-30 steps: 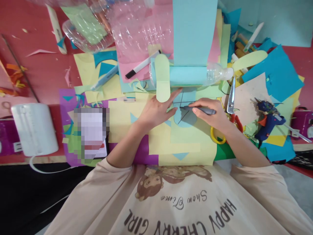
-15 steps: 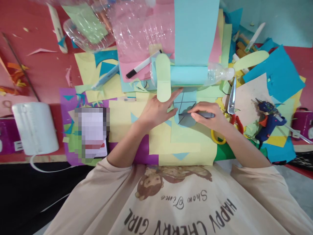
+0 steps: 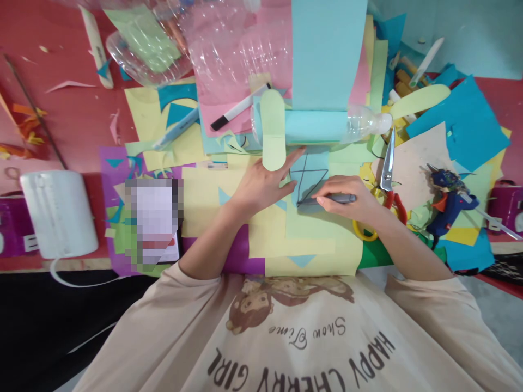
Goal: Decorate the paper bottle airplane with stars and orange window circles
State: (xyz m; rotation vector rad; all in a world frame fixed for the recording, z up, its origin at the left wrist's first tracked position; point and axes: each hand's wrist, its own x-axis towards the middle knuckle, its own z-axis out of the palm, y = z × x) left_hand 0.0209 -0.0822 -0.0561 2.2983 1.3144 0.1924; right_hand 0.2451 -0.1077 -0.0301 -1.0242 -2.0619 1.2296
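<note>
"Grey, that pen (image 3: 343,198). How is the right hand (image 3: 359,196) set around it?"

"Fingers curled and pinched close on it, the pen lying nearly level with its tip to the left. The right forearm (image 3: 402,245) slants up from the lower right."

"And the left hand (image 3: 265,188)?"

"Palm down, fingers spread, gripping nothing. The forefinger stretches to the top of the blue paper (image 3: 309,182), just below the bottle (image 3: 316,125); the thumb is by the paper's left edge."

"Where does that paper lie?"

"Between the two hands, on one pale green sheet (image 3: 310,228). I count three dark lines (image 3: 312,171) on it: one across, one nearly upright, one slanting. The pen's tip is at the bottom, where the slanting and upright ones meet."

"Count the rest near the hands."

"One bottle on its side, wrapped in blue, its white cap (image 3: 386,122) to the right. Two green strips (image 3: 273,130): one over the bottle's left end, one beside the cap. One glue gun (image 3: 449,198), farther right."

"How many scissors (image 3: 387,166)?"

"One blade points up by a red handle. A yellow loop (image 3: 365,233) sits partly behind the right hand; whether that makes a second pair, I can't tell."
</note>
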